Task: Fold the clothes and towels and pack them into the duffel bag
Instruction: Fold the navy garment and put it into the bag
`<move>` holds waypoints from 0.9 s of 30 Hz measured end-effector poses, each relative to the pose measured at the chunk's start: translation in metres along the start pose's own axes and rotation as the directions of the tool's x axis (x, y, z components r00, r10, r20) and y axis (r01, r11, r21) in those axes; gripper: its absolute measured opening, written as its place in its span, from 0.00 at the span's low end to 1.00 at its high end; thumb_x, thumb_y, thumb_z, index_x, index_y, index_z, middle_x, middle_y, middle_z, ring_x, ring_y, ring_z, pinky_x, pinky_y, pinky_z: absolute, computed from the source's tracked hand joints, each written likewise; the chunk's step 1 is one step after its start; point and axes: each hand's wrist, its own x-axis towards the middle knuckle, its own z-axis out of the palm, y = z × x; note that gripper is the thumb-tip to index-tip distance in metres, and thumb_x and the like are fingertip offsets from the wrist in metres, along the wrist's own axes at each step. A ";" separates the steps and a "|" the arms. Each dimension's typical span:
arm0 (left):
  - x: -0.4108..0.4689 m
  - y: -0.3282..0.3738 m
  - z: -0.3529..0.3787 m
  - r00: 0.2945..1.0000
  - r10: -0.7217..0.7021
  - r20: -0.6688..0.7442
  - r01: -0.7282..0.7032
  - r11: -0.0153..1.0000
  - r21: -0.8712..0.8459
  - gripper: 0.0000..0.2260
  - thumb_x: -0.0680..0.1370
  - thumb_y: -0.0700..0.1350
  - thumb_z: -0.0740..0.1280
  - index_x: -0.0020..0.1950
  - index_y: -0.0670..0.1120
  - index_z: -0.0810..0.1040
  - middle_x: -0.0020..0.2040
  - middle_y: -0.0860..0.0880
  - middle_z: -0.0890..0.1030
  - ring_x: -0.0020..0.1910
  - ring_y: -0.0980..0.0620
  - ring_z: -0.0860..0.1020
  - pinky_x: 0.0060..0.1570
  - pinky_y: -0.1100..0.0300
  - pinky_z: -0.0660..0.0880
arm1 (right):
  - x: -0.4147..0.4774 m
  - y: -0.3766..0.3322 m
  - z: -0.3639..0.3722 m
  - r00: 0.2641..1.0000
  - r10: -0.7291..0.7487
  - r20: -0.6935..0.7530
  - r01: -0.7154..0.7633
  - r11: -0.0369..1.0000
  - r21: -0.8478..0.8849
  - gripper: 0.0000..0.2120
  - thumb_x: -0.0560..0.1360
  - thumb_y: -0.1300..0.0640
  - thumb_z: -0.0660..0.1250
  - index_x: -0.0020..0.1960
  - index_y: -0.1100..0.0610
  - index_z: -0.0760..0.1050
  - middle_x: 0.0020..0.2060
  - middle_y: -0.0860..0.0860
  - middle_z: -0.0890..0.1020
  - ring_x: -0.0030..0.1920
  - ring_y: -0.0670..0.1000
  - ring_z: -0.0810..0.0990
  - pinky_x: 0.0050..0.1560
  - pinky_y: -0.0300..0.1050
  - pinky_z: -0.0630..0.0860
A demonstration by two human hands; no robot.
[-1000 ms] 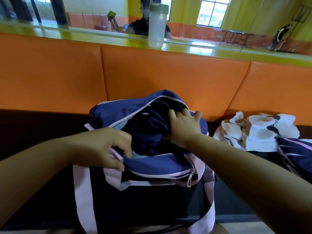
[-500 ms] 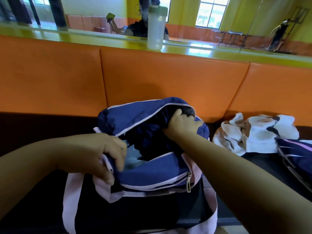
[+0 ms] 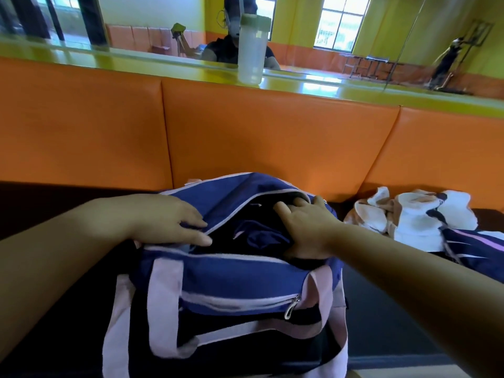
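A navy duffel bag (image 3: 240, 282) with pink straps and trim stands unzipped on the dark bench seat in front of me. Dark navy clothing (image 3: 259, 236) lies inside its mouth. My left hand (image 3: 169, 222) rests with straight fingers on the bag's left top flap beside the zip edge. My right hand (image 3: 305, 227) presses down on the clothing at the right end of the opening, its fingers spread and reaching under the far flap. A crumpled white, tan and black towel (image 3: 417, 216) lies on the seat to the right, beside a navy garment with pink stripes (image 3: 480, 249).
An orange padded backrest (image 3: 245, 132) runs behind the bench. On the green ledge above it stands a translucent water bottle (image 3: 252, 50), with a mirror behind it. The dark seat (image 3: 387, 309) stretches right of the bag.
My left hand has let go of the bag's front edge and now lies flat on the top flap. My right hand has opened and spread over the clothing. The bag now sits upright.
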 end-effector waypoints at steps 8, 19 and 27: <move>0.020 0.006 0.018 0.991 -0.028 -0.134 0.051 0.984 0.171 0.31 0.73 0.65 0.62 0.74 0.62 0.57 0.77 0.59 0.51 0.76 0.54 0.53 0.69 0.53 0.60 | -0.004 -0.009 0.009 0.993 -0.065 0.093 0.051 0.987 0.152 0.49 0.58 0.21 0.54 0.73 0.46 0.59 0.70 0.51 0.64 0.71 0.58 0.56 0.66 0.63 0.51; 0.016 0.012 0.038 0.897 0.046 -0.440 0.004 0.994 0.113 0.22 0.74 0.61 0.64 0.67 0.57 0.69 0.66 0.59 0.71 0.66 0.55 0.68 0.59 0.57 0.65 | -0.017 -0.029 0.041 0.994 0.094 -0.057 -0.084 0.984 0.158 0.36 0.69 0.36 0.65 0.72 0.52 0.63 0.66 0.53 0.71 0.65 0.57 0.67 0.58 0.59 0.54; 0.008 0.034 0.034 0.810 0.102 -0.577 -0.074 0.995 0.072 0.25 0.70 0.65 0.58 0.61 0.54 0.76 0.58 0.56 0.77 0.61 0.50 0.73 0.58 0.49 0.71 | -0.023 -0.032 0.032 0.997 0.045 0.069 -0.053 0.991 0.120 0.45 0.68 0.31 0.63 0.76 0.51 0.51 0.76 0.53 0.56 0.72 0.56 0.58 0.64 0.62 0.53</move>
